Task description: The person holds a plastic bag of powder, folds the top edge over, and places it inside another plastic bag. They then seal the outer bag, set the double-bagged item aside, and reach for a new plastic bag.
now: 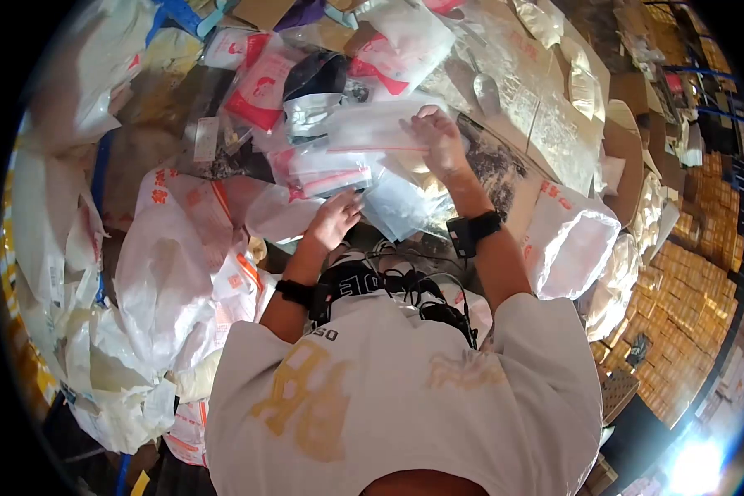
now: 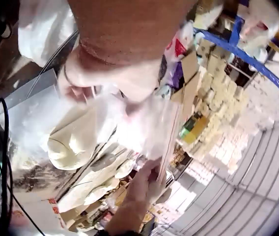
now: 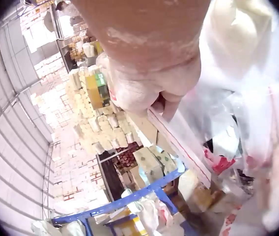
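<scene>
A: Landmark: the metal scoop (image 1: 486, 93), lying on powder-dusted cardboard (image 1: 525, 66). Sides as in the head view. Begin far left.

B: Well left of the scoop and lower: big white sack (image 1: 169, 264), red print. Left of the scoop, about level: red-and-white packet (image 1: 260, 91).

A: Left hand (image 1: 336, 219)?

B: Lower left of the scoop, just beside some other clear bags (image 1: 331, 169). Cannot tell whether its grip is clamped on film or holds nothing; blurred in the right wrist view.

A: And the bag being worked?

B: Clear zip bag (image 1: 372, 128). Left of the scoop and slightly lower, red line along one edge.

A: How would it handle?

B: Judgement: very light, soft, limp. Slippery film, apt to crease or cling; powder could make it slicker. Best hold is the red-lined rim, probably its stiffest part, between thumb and fingers.

A: Right hand (image 1: 440, 145)?

B: Near the scoop, lower left. Grip together, clamped on the zip bag's edge; the right wrist view puts the pinch close by the red line.

A: Past the scoop?

B: Lower right of it: white bag (image 1: 570, 240), red print near its top.
</scene>
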